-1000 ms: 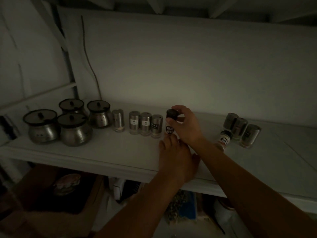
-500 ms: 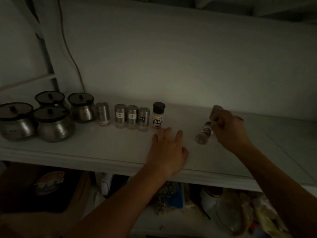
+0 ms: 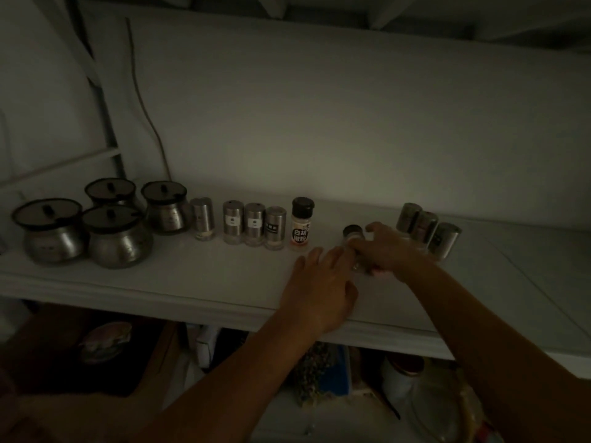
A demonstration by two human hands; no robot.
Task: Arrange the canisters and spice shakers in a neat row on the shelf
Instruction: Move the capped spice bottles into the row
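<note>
Gripping a small dark-capped shaker [image 3: 352, 238], the right hand [image 3: 388, 251] steers it toward the row's open end — left hand [image 3: 319, 287] spread flat on the shelf [image 3: 192, 282], probably for balance.

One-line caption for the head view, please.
Right hand grips a small bottle beside the shakers lined on the shelf.

Glossy metal canisters [image 3: 118, 241] — matt white shelf [image 3: 192, 276]

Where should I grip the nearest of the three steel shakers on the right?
Grip the nearest steel shaker around its bare cylindrical body, coming from the front-right: its neighbour crowds the left-rear side, and the right hand works left of it.
</note>
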